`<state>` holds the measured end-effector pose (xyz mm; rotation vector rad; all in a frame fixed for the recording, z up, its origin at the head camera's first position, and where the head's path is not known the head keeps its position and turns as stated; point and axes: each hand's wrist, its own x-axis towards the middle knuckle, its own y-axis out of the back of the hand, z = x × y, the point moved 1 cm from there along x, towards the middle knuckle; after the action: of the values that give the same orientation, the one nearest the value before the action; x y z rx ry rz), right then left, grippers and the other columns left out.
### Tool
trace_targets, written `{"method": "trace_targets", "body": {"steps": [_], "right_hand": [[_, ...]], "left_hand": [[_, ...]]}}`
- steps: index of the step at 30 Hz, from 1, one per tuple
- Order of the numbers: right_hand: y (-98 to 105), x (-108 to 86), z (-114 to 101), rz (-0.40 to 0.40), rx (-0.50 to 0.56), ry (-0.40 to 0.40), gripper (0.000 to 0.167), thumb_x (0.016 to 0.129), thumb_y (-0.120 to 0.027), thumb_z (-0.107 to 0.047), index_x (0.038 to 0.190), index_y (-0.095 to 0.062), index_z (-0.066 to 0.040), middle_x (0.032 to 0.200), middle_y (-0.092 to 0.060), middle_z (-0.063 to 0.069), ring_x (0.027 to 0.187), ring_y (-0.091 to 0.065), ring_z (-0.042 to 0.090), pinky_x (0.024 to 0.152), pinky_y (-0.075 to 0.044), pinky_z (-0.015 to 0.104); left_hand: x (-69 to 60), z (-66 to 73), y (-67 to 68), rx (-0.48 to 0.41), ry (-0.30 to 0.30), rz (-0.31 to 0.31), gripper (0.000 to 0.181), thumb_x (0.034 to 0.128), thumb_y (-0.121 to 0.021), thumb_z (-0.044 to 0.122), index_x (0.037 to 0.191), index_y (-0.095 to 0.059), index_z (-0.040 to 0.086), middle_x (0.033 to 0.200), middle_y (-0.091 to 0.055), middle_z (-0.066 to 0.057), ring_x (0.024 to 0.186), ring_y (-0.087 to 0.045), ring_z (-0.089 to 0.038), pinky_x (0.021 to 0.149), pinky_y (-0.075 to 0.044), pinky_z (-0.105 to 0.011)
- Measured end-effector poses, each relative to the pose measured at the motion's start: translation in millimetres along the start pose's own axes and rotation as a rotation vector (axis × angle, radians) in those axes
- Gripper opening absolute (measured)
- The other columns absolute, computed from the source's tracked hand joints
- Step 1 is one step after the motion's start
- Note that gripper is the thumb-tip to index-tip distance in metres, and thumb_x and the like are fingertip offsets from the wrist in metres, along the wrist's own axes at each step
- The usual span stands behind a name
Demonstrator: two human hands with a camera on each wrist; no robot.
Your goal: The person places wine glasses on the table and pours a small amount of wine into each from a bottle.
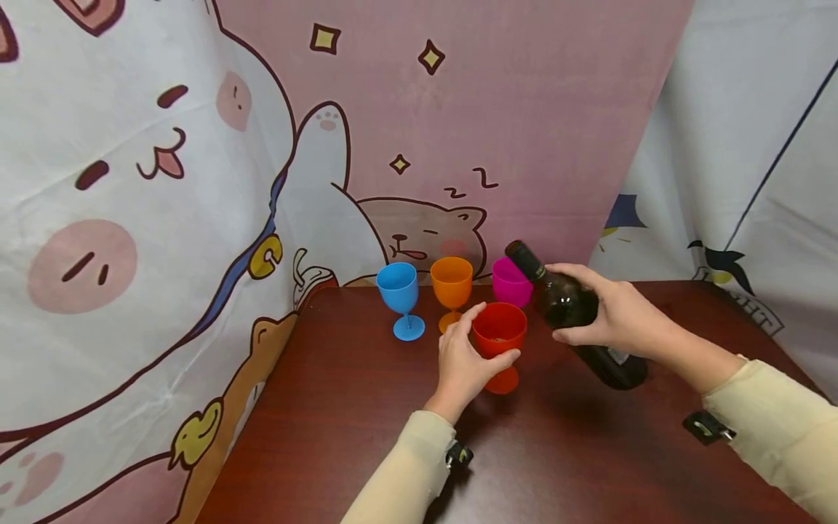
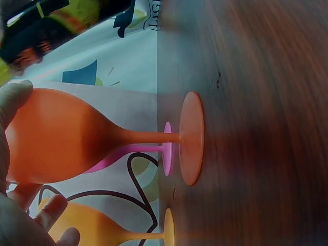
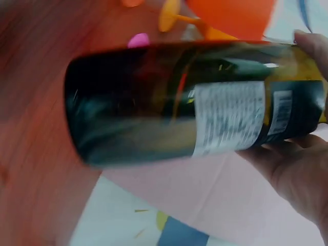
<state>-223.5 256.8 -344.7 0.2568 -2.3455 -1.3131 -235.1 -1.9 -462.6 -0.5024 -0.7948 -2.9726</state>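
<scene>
My left hand (image 1: 461, 364) holds a red plastic goblet (image 1: 500, 331) around its bowl, thumb on the near right side and fingers on the left. The goblet's foot (image 2: 191, 138) appears to rest on the table in the left wrist view. In my right hand (image 1: 612, 309) is a dark green wine bottle (image 1: 568, 302), gripped near its shoulder. The bottle is off the table and tilted, its neck pointing up and left, above and to the right of the red goblet's rim. A white printed label (image 3: 230, 117) shows on the bottle in the right wrist view.
Behind the red goblet stand a blue goblet (image 1: 398, 287), an orange goblet (image 1: 452, 282) and a magenta goblet (image 1: 511, 282), the last partly hidden by the bottle. The dark wooden table (image 1: 340, 437) meets a cartoon-printed cloth (image 1: 524, 124) at its back and sides.
</scene>
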Motion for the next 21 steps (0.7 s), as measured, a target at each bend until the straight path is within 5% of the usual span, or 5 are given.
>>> {"method": "trace_targets", "body": {"steps": [4, 11, 14, 19, 21], "right_hand": [[11.0, -12.0, 6.6, 0.111, 0.140, -0.170, 0.110, 0.081, -0.095, -0.037, 0.168, -0.028, -0.029, 0.132, -0.067, 0.033, 0.116, -0.067, 0.050, 0.082, -0.058, 0.071], [34.5, -44.1, 40.5, 0.398, 0.198, -0.371, 0.110, 0.083, -0.094, -0.033, 0.168, -0.024, -0.041, 0.119, -0.063, -0.001, 0.090, -0.055, -0.008, 0.066, -0.046, 0.014], [42.0, -58.5, 59.4, 0.485, 0.159, -0.441, 0.110, 0.083, -0.093, -0.035, 0.167, -0.022, -0.046, 0.121, -0.061, 0.001, 0.084, -0.046, -0.017, 0.064, -0.036, 0.007], [46.4, -87.0, 94.2, 0.549, 0.065, -0.583, 0.112, 0.088, -0.087, -0.039, 0.171, -0.012, -0.038, 0.142, -0.055, 0.041, 0.085, -0.042, -0.016, 0.063, -0.029, 0.009], [45.2, -98.7, 109.5, 0.604, 0.070, -0.611, 0.109, 0.088, -0.086, -0.035, 0.170, -0.014, -0.037, 0.135, -0.065, 0.023, 0.087, -0.042, -0.016, 0.067, -0.030, 0.007]], "left_hand": [[-0.4, 0.7, 0.0, -0.002, 0.001, 0.005, 0.086, 0.0804, -0.092, 0.046, 0.155, -0.049, 0.042, 0.143, -0.064, 0.005, 0.132, -0.051, -0.020, 0.097, -0.058, -0.045], [-1.3, 1.5, -0.7, -0.005, 0.011, 0.012, 0.087, 0.0795, -0.093, 0.046, 0.154, -0.049, 0.043, 0.142, -0.064, 0.004, 0.131, -0.051, -0.021, 0.095, -0.058, -0.045], [-1.4, 1.5, -0.7, -0.013, 0.017, 0.018, 0.086, 0.0795, -0.093, 0.046, 0.154, -0.049, 0.044, 0.142, -0.064, 0.004, 0.131, -0.051, -0.021, 0.094, -0.059, -0.044], [-1.1, 0.9, -1.0, -0.013, 0.008, 0.022, 0.086, 0.0795, -0.093, 0.046, 0.154, -0.050, 0.043, 0.142, -0.065, 0.005, 0.129, -0.051, -0.020, 0.094, -0.058, -0.044], [-0.7, 0.5, -1.5, -0.008, 0.000, 0.019, 0.087, 0.0795, -0.093, 0.046, 0.155, -0.050, 0.041, 0.142, -0.065, 0.005, 0.129, -0.051, -0.020, 0.093, -0.058, -0.043]]}}
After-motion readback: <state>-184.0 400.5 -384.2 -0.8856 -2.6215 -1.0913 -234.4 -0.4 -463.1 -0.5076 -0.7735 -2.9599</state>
